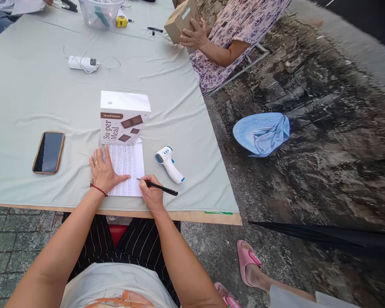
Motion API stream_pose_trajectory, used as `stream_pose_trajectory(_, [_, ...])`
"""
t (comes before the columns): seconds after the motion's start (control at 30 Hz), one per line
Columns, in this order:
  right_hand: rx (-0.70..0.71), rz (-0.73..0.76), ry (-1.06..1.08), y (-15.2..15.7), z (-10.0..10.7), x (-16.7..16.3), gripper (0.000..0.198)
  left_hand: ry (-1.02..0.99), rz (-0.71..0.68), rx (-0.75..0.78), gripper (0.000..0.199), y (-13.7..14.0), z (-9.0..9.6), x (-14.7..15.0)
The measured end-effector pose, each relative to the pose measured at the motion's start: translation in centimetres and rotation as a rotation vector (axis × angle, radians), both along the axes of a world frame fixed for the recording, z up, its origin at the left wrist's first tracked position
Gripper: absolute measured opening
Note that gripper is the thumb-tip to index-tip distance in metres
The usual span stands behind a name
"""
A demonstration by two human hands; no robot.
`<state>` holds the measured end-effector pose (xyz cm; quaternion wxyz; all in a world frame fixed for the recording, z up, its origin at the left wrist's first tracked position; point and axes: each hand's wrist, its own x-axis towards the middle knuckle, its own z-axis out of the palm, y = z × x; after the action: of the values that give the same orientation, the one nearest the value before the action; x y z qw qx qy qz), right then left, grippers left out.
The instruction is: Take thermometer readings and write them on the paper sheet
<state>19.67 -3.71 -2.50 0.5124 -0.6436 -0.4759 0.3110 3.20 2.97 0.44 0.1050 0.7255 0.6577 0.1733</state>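
My left hand (104,170) lies flat with spread fingers on the left part of a white paper sheet (135,160) covered in small rows of writing or print. A black pen (163,187) is pinched in my right hand (152,193), its tip touching the sheet near the right edge. Just beyond the paper stands a white "NutriMotion Su-per Meal" box (125,117), upright at the sheet's top edge. A white and blue infrared thermometer (170,164) rests right of the paper. Further left lies a phone (48,152) in a brown case, screen dark.
A white device with a cable (82,63), a clear plastic basket (101,15), a yellow tape measure (122,21) and a marker (155,29) are farther back. Across the corner, another person's hands hold a cardboard box (181,21). A blue hat (261,134) lies on the ground.
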Motion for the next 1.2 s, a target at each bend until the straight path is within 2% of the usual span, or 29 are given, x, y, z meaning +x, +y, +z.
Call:
stream_pose_trajectory(0.73, [0.01, 0.034, -0.03, -0.03, 0.03, 0.19, 0.01, -0.004, 0.008, -0.008, 0.14, -0.04, -0.05, 0.1])
stream_pose_trajectory(1.2, [0.027, -0.027, -0.015, -0.09, -0.17, 0.24, 0.012, -0.008, 0.008, -0.013, 0.14, -0.04, 0.02, 0.07])
